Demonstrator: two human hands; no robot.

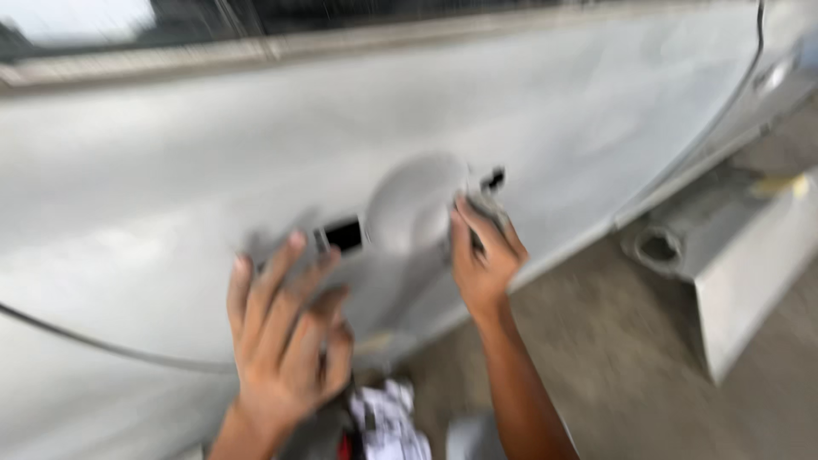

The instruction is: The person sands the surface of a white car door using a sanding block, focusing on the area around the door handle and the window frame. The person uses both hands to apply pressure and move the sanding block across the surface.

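From the head camera, the picture is smeared by motion, so fine detail is lost. Both hands are raised against a pale grey car door panel [528, 111].

The left hand [285, 328] is spread wide, fingers long and splayed, the palm turned toward the panel; its fingertips [296, 241] lie on or just off the metal (the blur does not let me say which), and it grips nothing that I can make out. Just above and to the right of its fingertips sits a small dark rectangular opening [344, 233] in the panel.

The right hand [484, 255] is partly curled, fingers bent at the right-hand edge of the round handle recess [411, 204], and seems to pinch a small grey part [487, 198] there with a dark bit showing above it; how firmly it holds this I cannot tell. The recess lies between the two hands, nearer the right one, directly left of its fingers.

Below the hands, between the forearms, a crumpled white cloth [390, 419] and something dark with a red spot show. To the right of the right hand, well apart, a grey concrete floor [630, 366] and a light metal sill with a round hole [659, 247] are visible.
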